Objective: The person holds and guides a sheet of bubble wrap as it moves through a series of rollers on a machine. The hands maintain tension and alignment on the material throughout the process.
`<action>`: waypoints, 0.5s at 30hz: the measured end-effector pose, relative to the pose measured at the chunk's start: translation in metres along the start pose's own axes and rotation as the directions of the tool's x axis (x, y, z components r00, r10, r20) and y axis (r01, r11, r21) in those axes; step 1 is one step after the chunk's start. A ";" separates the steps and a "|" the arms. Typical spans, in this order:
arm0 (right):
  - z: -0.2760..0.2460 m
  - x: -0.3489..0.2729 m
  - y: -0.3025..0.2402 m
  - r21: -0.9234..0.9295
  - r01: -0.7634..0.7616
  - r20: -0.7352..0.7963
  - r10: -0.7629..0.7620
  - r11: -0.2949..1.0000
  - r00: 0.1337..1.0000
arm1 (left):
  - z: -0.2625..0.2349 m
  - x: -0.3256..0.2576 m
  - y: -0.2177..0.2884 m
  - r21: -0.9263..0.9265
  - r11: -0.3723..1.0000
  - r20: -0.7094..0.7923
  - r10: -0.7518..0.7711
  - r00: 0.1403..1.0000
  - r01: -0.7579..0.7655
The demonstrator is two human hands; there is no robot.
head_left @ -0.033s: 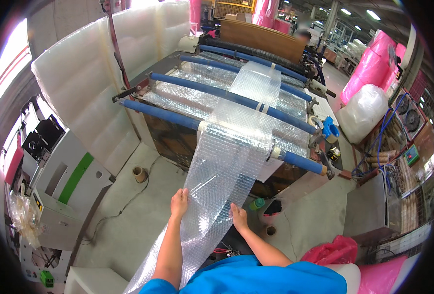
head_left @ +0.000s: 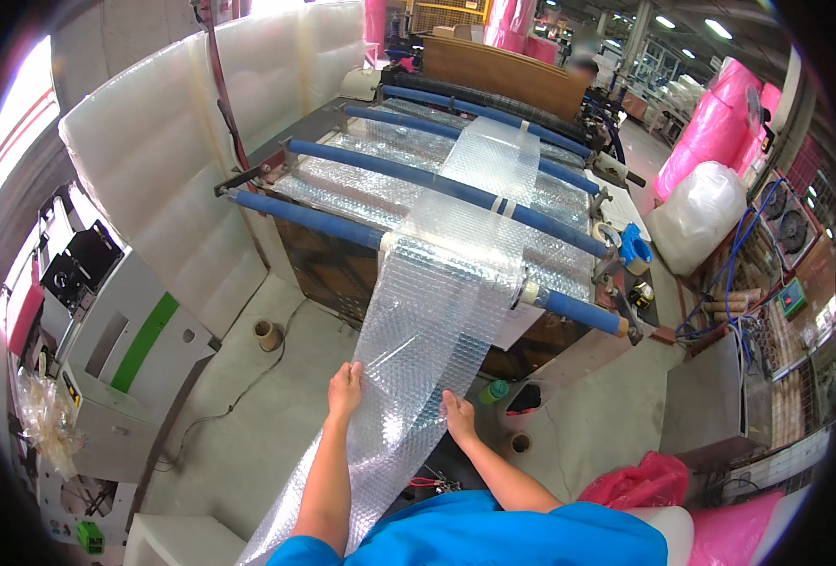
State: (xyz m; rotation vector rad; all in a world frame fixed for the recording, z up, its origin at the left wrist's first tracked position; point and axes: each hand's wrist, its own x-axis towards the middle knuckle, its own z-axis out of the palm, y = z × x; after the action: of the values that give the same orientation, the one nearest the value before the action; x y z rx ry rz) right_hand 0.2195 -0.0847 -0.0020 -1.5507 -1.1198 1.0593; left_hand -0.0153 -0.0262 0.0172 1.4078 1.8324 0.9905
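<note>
A long strip of clear bubble wrap (head_left: 427, 321) comes over the blue front roller (head_left: 314, 220) of a machine and slopes down toward me, trailing past my left side. My left hand (head_left: 345, 390) is closed on the strip's left edge. On the right edge, my right hand (head_left: 458, 416) grips it with the thumb on top. Between my hands the film hangs fairly flat, with bright reflections on it. Farther back, the strip passes across more blue rollers (head_left: 455, 184). The fingers under the film are partly hidden.
A white and grey machine with a green stripe (head_left: 144, 342) stands at left. Cardboard tubes (head_left: 267, 334) and a green bottle (head_left: 494, 391) are on the floor. Blue tape (head_left: 636, 247) lies on the machine's right side. Pink rolls (head_left: 710, 127) and a white bag (head_left: 701, 219) stand at right.
</note>
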 end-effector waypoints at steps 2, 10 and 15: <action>0.004 0.002 0.003 0.021 -0.016 -0.035 0.017 1.000 0.999 | 0.002 0.001 0.002 -0.015 0.998 0.024 -0.064 0.998 0.064; -0.003 0.003 0.004 -0.030 0.081 -0.011 -0.082 0.996 0.997 | -0.004 0.000 0.026 0.081 0.997 0.003 0.012 1.000 -0.012; -0.025 0.049 -0.034 0.084 0.202 0.051 -0.207 0.976 0.977 | -0.004 0.035 0.067 0.066 0.995 -0.006 0.079 0.997 -0.079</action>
State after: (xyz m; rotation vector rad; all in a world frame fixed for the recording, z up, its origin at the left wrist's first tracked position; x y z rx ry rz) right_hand 0.2478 -0.0361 0.0295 -1.3191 -1.2354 1.0022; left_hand 0.0075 0.0171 0.0754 1.5281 1.8426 0.9848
